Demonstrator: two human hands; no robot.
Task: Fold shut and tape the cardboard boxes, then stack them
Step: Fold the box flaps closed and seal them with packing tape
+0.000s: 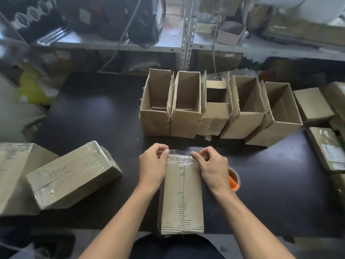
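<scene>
A closed cardboard box (pixel 182 199) lies lengthwise on the black table (pixel 93 118), at 6 o'clock. The left hand (pixel 153 163) and the right hand (pixel 212 167) each pinch the clear tape strip (pixel 179 156) over its far end, at 12 o'clock of the box.
</scene>
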